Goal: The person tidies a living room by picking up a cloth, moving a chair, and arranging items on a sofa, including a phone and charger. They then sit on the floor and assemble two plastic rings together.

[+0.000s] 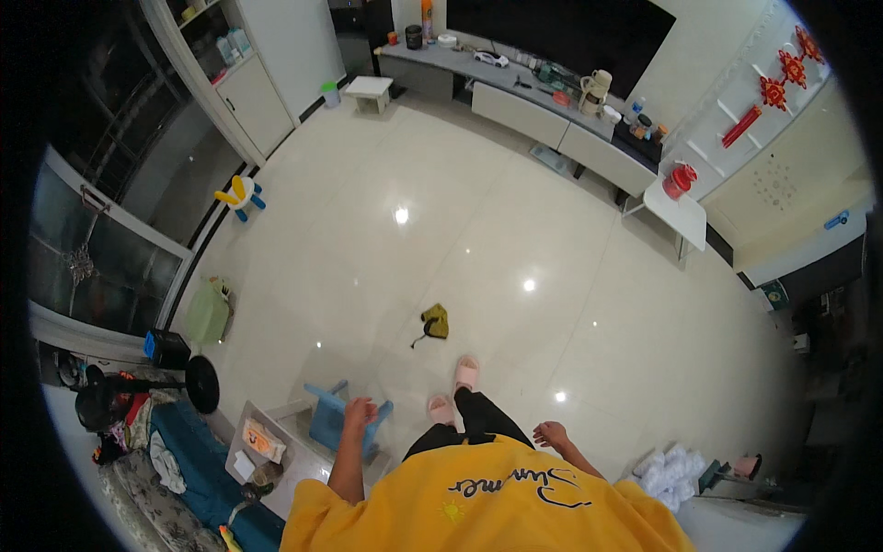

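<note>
My left hand [361,412] hangs in front of a light blue plastic stool [326,421] and covers part of it. Its fingers are loosely bent, and I see nothing in them. Over the tiled floor at the right, my right hand [550,434] is held away from my body, its fingers a little apart and empty. An olive-green cloth item [435,321] with a dark strap or cord lies crumpled on the tiles ahead of my pink slippers [467,373]. Exactly what it is, I cannot tell.
At my left stand a low table [293,476] with a tissue pack [263,440], a sofa [196,469] and a black fan [202,384]. A TV cabinet [521,110] lines the far wall. White plastic-wrapped bundles [668,476] lie at the right.
</note>
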`<state>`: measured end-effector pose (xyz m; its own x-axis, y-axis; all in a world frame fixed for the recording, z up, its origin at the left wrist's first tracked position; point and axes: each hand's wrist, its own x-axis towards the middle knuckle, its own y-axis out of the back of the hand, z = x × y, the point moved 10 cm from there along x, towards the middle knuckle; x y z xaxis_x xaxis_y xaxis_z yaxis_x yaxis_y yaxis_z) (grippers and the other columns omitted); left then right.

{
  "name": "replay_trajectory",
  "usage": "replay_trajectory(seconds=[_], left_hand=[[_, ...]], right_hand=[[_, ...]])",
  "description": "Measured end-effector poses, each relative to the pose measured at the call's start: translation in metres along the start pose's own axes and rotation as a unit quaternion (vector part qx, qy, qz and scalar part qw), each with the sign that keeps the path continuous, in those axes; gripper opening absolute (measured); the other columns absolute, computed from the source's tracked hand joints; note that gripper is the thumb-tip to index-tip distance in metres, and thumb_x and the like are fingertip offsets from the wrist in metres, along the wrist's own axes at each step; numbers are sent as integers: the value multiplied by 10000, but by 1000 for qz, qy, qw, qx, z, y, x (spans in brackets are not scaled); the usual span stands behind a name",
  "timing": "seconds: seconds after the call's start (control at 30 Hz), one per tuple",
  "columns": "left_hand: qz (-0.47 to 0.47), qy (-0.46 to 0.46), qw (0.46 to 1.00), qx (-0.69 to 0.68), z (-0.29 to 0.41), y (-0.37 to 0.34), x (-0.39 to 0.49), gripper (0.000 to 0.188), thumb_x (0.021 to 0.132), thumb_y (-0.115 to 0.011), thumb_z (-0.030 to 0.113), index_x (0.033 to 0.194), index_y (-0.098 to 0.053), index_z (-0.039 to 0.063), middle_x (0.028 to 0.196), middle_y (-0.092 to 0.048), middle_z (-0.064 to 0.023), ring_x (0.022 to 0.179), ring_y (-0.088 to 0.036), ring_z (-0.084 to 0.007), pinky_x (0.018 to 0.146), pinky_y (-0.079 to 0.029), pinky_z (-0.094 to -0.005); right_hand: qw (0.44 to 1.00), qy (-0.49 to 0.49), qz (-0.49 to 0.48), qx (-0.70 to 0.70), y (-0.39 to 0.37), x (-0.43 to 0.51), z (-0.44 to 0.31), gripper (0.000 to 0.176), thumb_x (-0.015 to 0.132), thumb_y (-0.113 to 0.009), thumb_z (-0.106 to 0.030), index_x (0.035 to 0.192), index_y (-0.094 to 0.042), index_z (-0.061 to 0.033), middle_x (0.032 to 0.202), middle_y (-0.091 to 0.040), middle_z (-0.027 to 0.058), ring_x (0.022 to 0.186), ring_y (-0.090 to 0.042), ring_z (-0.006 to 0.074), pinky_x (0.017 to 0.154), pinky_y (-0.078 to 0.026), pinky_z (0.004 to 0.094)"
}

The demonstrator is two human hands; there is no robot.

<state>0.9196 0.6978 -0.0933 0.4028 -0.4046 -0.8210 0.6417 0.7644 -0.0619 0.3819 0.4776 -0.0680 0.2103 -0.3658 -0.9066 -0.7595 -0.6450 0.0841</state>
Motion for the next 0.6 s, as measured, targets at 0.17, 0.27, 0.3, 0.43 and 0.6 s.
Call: replay_trajectory(seconds=[0.17,0.27,0.3,0.43,0.6], left_hand=[[4,41,998,-55,31,-47,9,283,900,-479,244,1039,-584,22,866,-638,-125,770,-624,-251,675,-527,-412],[6,62,995,-83,52,-62,21,300,901,-473,259,1061,-585,31,914,-627,-128,841,-616,-254,738,-515,-409],[16,63,993,-98,56,-60,23,298,901,-474,260,1063,-582,33,924,-625,-125,847,-614,-251,747,-511,-400],[63,98,987,-112,75,-42,33,271,894,-491,237,1049,-566,27,903,-623,-116,816,-612,-236,752,-504,-376],[102,156,975,-121,67,12,91,206,887,-500,182,990,-550,11,831,-622,-109,746,-605,-232,704,-502,-357]], right_hand=[[1000,-2,8,-20,19,68,-63,287,868,-485,-246,912,-654,-18,768,-668,104,598,-634,198,495,-510,321],[994,48,70,-67,25,109,-137,277,850,-491,-228,891,-666,-17,745,-668,100,584,-633,189,497,-514,309],[989,73,89,-92,25,116,-164,268,838,-496,-218,870,-669,-16,735,-668,93,579,-631,177,498,-514,303],[981,132,63,-131,-14,114,-298,303,847,-495,-249,927,-660,-8,787,-683,92,632,-659,172,580,-533,306],[979,148,42,-133,-61,148,-406,302,865,-482,-246,959,-642,-8,845,-676,90,710,-657,169,608,-534,295]])
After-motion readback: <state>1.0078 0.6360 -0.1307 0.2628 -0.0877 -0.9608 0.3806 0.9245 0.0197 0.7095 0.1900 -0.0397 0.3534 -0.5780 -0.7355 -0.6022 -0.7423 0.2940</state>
